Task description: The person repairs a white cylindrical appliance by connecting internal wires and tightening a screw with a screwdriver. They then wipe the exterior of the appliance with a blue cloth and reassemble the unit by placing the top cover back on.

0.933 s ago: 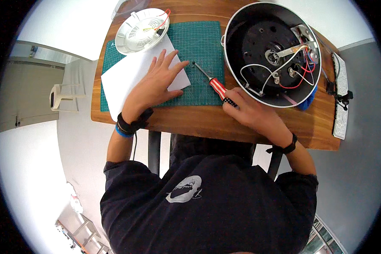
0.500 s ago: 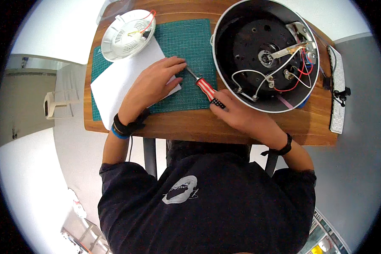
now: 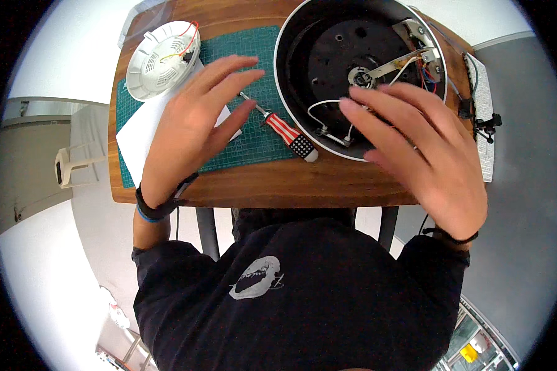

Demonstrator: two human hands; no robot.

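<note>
My left hand point(image 3: 195, 117) hovers over the white paper point(image 3: 136, 133) and green cutting mat point(image 3: 247, 145), fingers apart and holding nothing. A screwdriver point(image 3: 288, 133) with a red-and-white striped, dark-ended handle lies across the mat's right edge, its tip pointing up-left toward that hand. My right hand point(image 3: 424, 148) is raised, fingers spread and unloaded, over the near right rim of a round black metal housing point(image 3: 334, 55). Inside the housing are white, red and blue wires, a metal bracket point(image 3: 390, 67) and a central fitting; my right hand hides part of the wiring.
A white vented plastic cover point(image 3: 161, 65) with red and yellow wires sits at the mat's far left. Along the wooden table's point(image 3: 254, 185) right side stands a white keyboard-like strip point(image 3: 484, 111) with a black clamp point(image 3: 489, 127). A pale chair point(image 3: 71, 164) stands off to the left.
Both hands have let go of the screwdriver, which now rests on the mat and table. My right hand has risen and moved right over the housing; my left hand has lifted with fingers opened.
</note>
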